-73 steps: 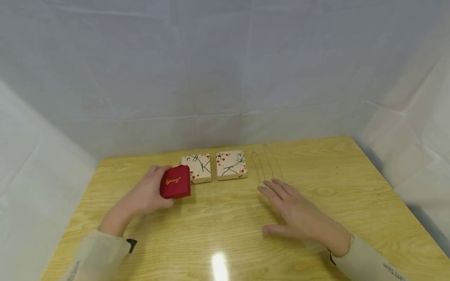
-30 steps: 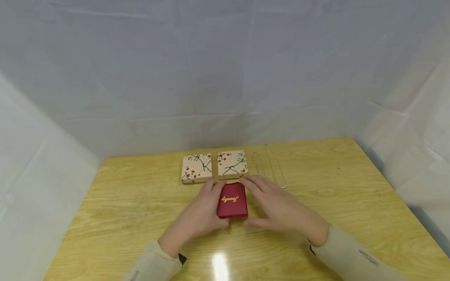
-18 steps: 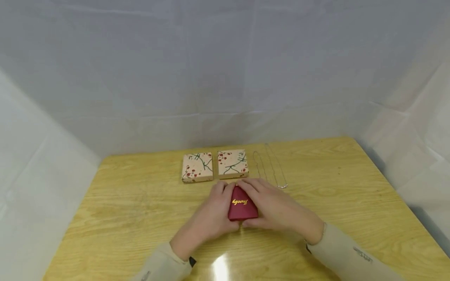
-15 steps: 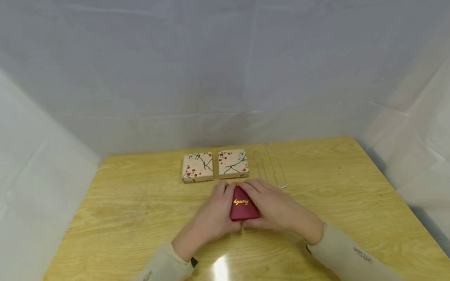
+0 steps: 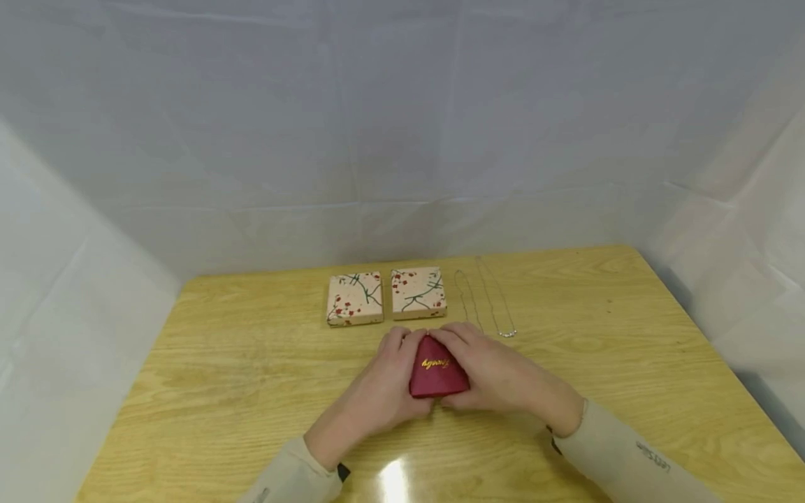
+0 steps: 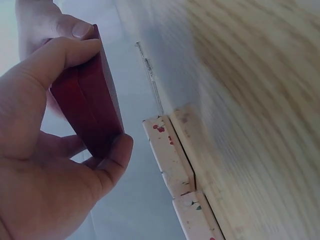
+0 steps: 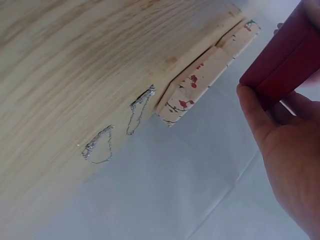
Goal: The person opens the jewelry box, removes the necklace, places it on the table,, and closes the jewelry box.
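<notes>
A dark red jewelry box (image 5: 438, 381) with gold lettering on its top is held above the middle of the table. From the left, my left hand (image 5: 385, 384) grips it, thumb at the near edge and fingers at the far one. My right hand (image 5: 499, 370) grips the other side the same way. In the left wrist view the red box (image 6: 90, 102) appears closed, raised off the wood between thumb and fingers. The right wrist view has the red box (image 7: 287, 57) at its upper right, with my right fingers at its edge.
Two cream boxes, a left one (image 5: 355, 299) and a right one (image 5: 418, 292), both with floral print, stand side by side behind the hands. Right of them lie two thin silver necklaces, one chain (image 5: 468, 297) and another with a beaded pendant (image 5: 506, 334). White cloth (image 5: 402, 140) encloses the wooden table (image 5: 207, 391).
My left hand has carried the red box from the left to the middle. My right hand has left the necklaces and taken hold of the box's right side. Lately both hands barely move.
</notes>
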A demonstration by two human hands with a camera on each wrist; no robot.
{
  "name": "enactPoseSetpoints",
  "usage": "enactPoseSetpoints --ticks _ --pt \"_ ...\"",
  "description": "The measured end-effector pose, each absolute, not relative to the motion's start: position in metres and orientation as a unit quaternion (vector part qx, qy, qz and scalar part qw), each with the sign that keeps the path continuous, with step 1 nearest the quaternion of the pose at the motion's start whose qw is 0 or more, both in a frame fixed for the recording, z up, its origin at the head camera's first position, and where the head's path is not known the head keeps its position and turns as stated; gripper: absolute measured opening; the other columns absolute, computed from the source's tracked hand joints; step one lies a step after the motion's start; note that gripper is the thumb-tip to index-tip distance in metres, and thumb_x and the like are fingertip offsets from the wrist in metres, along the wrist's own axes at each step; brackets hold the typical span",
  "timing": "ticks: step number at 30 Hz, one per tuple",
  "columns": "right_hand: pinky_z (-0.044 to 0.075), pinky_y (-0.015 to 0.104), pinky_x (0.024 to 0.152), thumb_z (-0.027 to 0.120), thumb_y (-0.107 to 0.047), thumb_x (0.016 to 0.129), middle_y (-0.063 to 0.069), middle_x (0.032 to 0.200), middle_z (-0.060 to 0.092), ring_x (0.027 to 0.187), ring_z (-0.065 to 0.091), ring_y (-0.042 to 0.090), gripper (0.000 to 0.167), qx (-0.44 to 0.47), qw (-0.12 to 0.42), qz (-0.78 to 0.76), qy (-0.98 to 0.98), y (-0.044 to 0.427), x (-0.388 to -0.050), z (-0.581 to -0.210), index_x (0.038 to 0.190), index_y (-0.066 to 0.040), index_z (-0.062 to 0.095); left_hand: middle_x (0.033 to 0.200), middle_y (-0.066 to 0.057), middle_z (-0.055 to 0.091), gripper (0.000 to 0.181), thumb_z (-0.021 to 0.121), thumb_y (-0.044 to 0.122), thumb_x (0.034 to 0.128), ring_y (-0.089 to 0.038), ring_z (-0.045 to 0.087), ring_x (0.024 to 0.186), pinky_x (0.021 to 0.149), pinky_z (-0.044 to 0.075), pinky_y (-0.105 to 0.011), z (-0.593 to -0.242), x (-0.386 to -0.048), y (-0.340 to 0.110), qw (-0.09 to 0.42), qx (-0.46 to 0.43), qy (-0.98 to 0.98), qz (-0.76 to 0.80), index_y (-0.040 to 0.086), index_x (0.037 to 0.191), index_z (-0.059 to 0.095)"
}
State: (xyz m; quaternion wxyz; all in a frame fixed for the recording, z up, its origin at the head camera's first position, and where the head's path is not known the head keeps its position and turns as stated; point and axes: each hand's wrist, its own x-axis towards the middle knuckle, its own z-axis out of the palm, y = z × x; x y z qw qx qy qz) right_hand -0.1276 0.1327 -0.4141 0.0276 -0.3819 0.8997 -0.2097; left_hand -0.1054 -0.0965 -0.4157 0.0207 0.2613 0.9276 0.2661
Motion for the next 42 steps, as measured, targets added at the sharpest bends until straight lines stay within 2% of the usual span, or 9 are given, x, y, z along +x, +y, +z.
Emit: enactPoseSetpoints --ticks 12,29,37,42 --pt "0.052 0.041 0.11 0.092 -0.041 0.083 0.013 0.154 0.048 0.137 0.052 0.025 0.1 -0.383 0.033 -0.236 0.892 0.139 -0.127 -0.415 0.158 0.001 0.041 0.146 -0.01 0.047 0.106 0.098 0.02 0.072 -0.021 0.054 0.127 0.112 0.049 -0.039 -0.419 -0.105 -0.105 0.04 0.266 0.91 0.315 0.007 0.159 0.039" --pt "0.052 0.042 0.11 0.092 -0.042 0.083 0.01 0.155 0.049 0.138 0.051 0.024 0.099 -0.375 0.039 -0.256 0.89 0.142 -0.127 -0.415 0.159 -0.002 0.041 0.148 -0.006 0.046 0.104 0.096 0.018 0.0765 -0.018 0.051 0.133 0.116 0.045 -0.037 -0.421 -0.104 -0.111 0.046 0.268 0.893 0.359 0.009 0.16 0.036" --pt "0.052 0.036 0.108 0.091 -0.045 0.083 0.003 0.157 0.048 0.135 0.051 0.017 0.099 -0.349 0.07 -0.274 0.894 0.143 -0.127 -0.415 0.161 -0.01 0.041 0.149 -0.006 0.046 0.103 0.096 0.016 0.0771 -0.018 0.051 0.134 0.116 0.045 -0.037 -0.421 -0.103 -0.112 0.049 0.27 0.889 0.366 0.007 0.16 0.035" --pt "0.05 0.038 0.11 0.092 -0.045 0.083 0.003 0.157 0.048 0.137 0.05 0.017 0.1 -0.35 0.072 -0.278 0.892 0.143 -0.128 -0.415 0.161 -0.009 0.041 0.149 -0.008 0.047 0.106 0.096 0.016 0.0771 -0.02 0.052 0.133 0.115 0.046 -0.036 -0.42 -0.103 -0.111 0.046 0.269 0.891 0.362 0.005 0.161 0.033"
